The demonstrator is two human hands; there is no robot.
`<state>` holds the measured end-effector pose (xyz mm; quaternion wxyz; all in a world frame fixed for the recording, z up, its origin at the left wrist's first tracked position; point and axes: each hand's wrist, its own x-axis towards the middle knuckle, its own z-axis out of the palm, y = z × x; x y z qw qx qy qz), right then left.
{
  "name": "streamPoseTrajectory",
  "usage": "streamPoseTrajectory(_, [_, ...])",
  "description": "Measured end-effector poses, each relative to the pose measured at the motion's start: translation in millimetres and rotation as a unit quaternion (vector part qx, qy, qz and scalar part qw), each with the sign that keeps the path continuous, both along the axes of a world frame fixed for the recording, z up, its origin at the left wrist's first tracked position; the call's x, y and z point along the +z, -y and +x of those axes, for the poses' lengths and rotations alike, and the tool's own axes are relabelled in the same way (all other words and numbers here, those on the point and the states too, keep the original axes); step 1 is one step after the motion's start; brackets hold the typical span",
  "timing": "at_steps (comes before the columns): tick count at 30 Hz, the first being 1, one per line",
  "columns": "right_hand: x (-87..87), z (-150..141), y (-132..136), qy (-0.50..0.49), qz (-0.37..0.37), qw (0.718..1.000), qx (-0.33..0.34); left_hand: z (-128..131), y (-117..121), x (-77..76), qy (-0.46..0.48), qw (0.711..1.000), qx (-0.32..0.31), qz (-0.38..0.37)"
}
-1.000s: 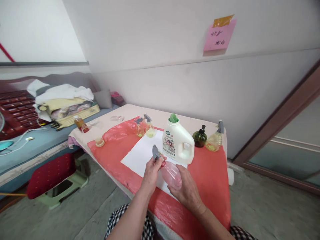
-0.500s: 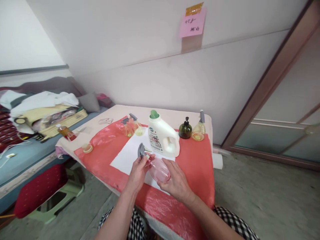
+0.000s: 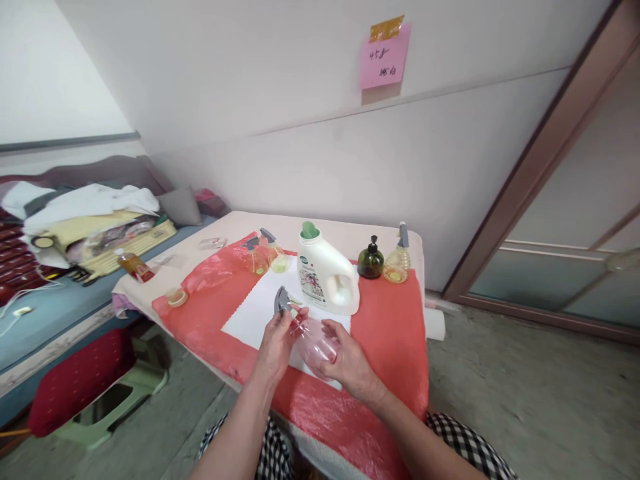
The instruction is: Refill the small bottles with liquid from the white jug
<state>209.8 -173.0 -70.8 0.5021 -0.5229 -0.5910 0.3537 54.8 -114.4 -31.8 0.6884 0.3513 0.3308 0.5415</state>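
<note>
A clear pinkish spray bottle (image 3: 314, 345) with a grey trigger head (image 3: 283, 300) is tilted between my two hands, above the white sheet. Around its neck, just below the trigger, my left hand (image 3: 276, 339) is closed. My right hand (image 3: 353, 363) grips the rounded body from the right. Just beyond the bottle stands a large white detergent jug (image 3: 320, 277) with a green cap (image 3: 309, 231) in its mouth. The sheet of white paper (image 3: 245, 320) lies under the jug, on a red plastic cover (image 3: 390, 320).
Two more spray bottles (image 3: 277, 259) stand behind the sheet at left. To the jug's right are a dark green pump bottle (image 3: 371, 261) and a yellowish spray bottle (image 3: 397, 261). A tape roll (image 3: 176, 297) and an amber bottle (image 3: 134, 265) sit at the left edge. A red-topped stool (image 3: 83, 373) stands below.
My right hand has shifted its fingers on the bottle's body, and the bottle appears slightly turned. My left hand keeps its hold at the neck. The view has moved slightly.
</note>
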Motion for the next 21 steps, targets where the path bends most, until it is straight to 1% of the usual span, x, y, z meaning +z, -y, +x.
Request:
streamPoseTrajectory(5, [6.4,4.1,-0.4,-0.07,-0.043,0.996,0.044,0.2,-0.2,1.4,0.016,1.0,-0.004,-0.012])
streamPoseTrajectory(10, [12.9,8.1,-1.3,-0.14,-0.097,0.981,0.093,-0.3,-0.4,1.6,0.03,1.0,-0.004,-0.007])
streamPoseTrajectory(14, [16.2,6.9,-0.9,-0.136,-0.107,0.98,0.095,-2.2,-0.6,1.8,0.036,0.999,-0.002,-0.013])
streamPoseTrajectory(18, [16.3,7.0,0.7,-0.137,-0.1,0.982,0.083,-3.9,0.4,3.0,0.003,1.0,-0.002,-0.018])
streamPoseTrajectory(21, [18.4,9.3,3.6,-0.158,-0.107,0.977,0.091,-4.0,2.5,5.6,0.0,1.0,-0.022,-0.019])
